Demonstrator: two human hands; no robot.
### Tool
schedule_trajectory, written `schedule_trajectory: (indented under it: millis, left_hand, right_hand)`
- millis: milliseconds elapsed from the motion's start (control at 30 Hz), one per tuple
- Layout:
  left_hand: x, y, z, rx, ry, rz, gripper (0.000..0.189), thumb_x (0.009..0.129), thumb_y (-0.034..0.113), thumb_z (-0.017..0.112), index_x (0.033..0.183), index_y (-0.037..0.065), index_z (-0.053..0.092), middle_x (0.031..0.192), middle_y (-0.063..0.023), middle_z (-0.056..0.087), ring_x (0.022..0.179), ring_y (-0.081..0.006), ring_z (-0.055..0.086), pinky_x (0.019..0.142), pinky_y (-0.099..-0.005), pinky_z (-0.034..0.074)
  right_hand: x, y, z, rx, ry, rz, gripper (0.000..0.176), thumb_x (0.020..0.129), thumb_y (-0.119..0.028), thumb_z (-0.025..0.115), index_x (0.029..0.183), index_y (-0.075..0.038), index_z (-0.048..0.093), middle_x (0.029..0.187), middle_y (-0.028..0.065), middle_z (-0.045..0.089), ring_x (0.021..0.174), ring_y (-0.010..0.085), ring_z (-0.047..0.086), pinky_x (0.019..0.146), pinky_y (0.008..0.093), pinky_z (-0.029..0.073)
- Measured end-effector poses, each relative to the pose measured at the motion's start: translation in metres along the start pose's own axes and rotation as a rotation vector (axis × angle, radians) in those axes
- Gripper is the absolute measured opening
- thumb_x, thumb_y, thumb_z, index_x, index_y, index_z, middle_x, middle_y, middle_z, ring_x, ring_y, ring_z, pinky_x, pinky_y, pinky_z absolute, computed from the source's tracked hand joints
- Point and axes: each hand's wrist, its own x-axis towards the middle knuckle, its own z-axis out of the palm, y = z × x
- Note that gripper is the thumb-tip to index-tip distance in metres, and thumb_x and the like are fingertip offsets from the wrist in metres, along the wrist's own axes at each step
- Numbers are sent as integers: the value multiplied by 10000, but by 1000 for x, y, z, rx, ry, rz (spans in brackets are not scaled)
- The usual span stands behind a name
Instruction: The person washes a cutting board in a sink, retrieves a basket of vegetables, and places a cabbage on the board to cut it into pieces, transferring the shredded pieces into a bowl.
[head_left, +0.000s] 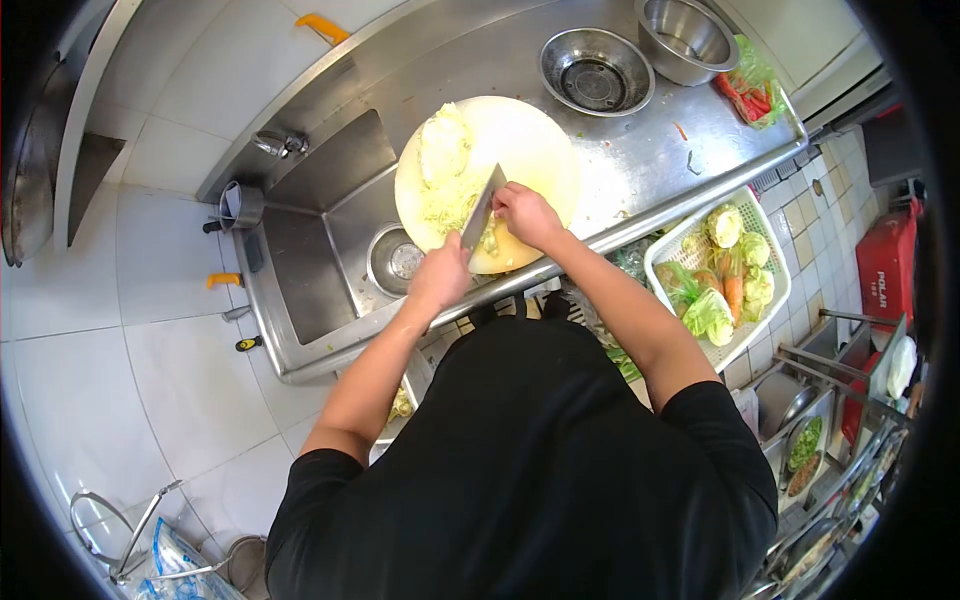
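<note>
My left hand (440, 274) is wrapped round the handle end of a kitchen knife (483, 210), whose broad blade points away over a round pale cutting board (540, 150). Curled fingers of my right hand (528, 215) are close against the right side of the blade; whatever they hold is hidden. Left of the knife, a pale cut cabbage (443, 148) rests on the board with shredded cabbage (447, 207) below it. A few small pale pieces (490, 240) lie between the blade and the board's near edge.
The board bridges the sink (310, 265) and steel counter (640, 150). A metal bowl (393, 260) is in the sink. Another bowl (597, 72), a steel pot (686, 40) and bagged red peppers (750, 90) stand rightward. Below the counter edge is a white basket (770, 300) of vegetables.
</note>
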Motion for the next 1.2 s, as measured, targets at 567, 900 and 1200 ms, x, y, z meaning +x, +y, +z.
schedule_trajectory:
  millis: [567,900,1200]
  left_hand:
    - [-1,-6,6,-51,20,33,303,1043,236,521,1204,-20,505,977,-372,676,971,-537,661,872,-604,505]
    - [-9,6,-12,-10,19,30,292,1031,223,537,1206,-10,516,963,-377,675,959,-543,663,871,-601,513]
    - [-12,6,2,-16,79,43,272,1030,225,542,1151,-18,518,921,-370,675,925,-546,663,843,-611,509]
  right_hand:
    - [-8,18,9,-35,32,-34,89,862,-19,603,909,-61,665,952,136,673,878,366,682,786,448,559]
    - [-7,15,3,-78,-26,-23,127,867,-32,574,947,-78,662,974,129,668,908,363,683,797,454,557]
    - [-5,14,0,-102,-71,-9,123,864,-38,569,954,-64,649,978,139,669,931,363,683,818,466,553]
